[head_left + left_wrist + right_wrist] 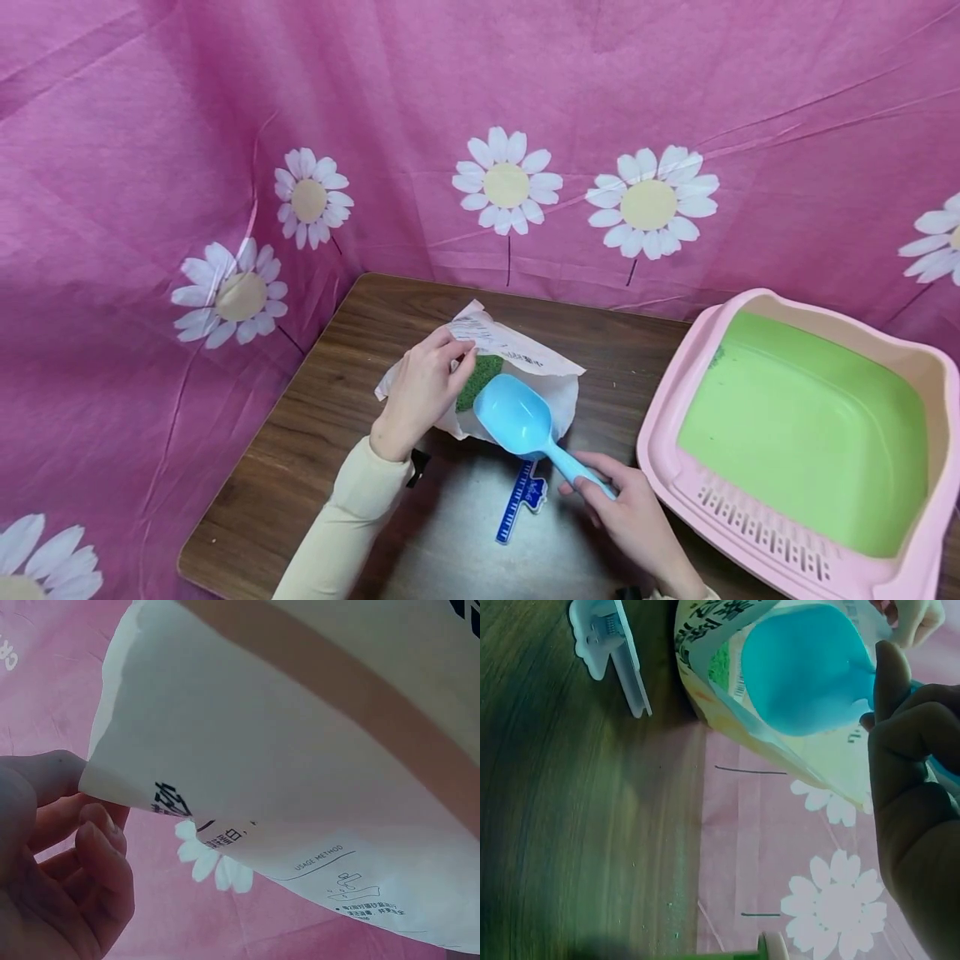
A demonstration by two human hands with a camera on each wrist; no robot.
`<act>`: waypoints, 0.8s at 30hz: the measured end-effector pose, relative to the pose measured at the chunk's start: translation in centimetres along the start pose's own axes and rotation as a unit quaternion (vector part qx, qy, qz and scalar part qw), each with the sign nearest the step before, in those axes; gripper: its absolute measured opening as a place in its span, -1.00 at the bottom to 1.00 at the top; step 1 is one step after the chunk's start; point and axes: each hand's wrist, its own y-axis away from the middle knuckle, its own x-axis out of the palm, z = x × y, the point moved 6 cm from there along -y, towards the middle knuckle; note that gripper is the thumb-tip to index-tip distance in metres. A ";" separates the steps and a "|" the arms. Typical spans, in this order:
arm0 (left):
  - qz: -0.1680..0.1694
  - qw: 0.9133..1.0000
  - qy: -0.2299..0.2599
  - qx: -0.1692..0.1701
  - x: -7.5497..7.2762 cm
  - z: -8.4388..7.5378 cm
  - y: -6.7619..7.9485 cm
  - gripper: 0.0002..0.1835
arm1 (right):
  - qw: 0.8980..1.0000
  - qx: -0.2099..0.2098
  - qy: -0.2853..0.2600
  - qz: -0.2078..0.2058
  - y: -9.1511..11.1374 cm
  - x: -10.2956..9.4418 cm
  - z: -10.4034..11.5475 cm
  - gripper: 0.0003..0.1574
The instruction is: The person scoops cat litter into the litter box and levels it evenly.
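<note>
A white printed bag [561, 398] stands with its mouth open on the table, and green granules [478, 382] show inside it. My left hand [423, 385] pinches the bag's edge between thumb and finger; the left wrist view shows the paper's corner [112, 776] held there. My right hand [628, 518] grips the handle of a light blue scoop [516, 414]. The scoop's bowl is at the bag's mouth, next to the granules, and looks empty. Below the scoop lies a blue and white bag clip [521, 504], its white back [619, 652] visible in the right wrist view.
To the right is a pink litter box [660, 417] with a green bottom and a slotted front ledge. The brown wooden table [277, 467] ends against a pink curtain [405, 100] with white daisies at the back and left.
</note>
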 end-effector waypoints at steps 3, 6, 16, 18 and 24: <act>0.006 1.000 -0.004 -0.004 0.0 0.0 0.1 -0.87 | 1.000 0.016 0.011 -0.002 -0.5 0.4 -0.1 -0.66; 0.006 1.000 -0.009 -0.005 0.0 -0.1 0.2 -0.88 | 0.999 0.023 0.022 -0.001 -1.0 0.8 -0.2 -0.66; 0.004 1.000 -0.007 -0.004 -0.1 0.0 0.5 -0.87 | 0.998 0.041 0.036 -0.030 -1.9 1.7 -0.1 -0.63; 0.004 1.000 -0.006 -0.003 -0.1 0.0 0.5 -0.87 | 0.998 0.039 0.032 -0.035 -1.9 1.9 0.1 -0.63; -0.004 1.000 -0.003 0.010 -0.2 -0.1 0.5 -0.89 | 0.998 0.020 0.019 -0.051 -1.8 2.3 0.8 -0.61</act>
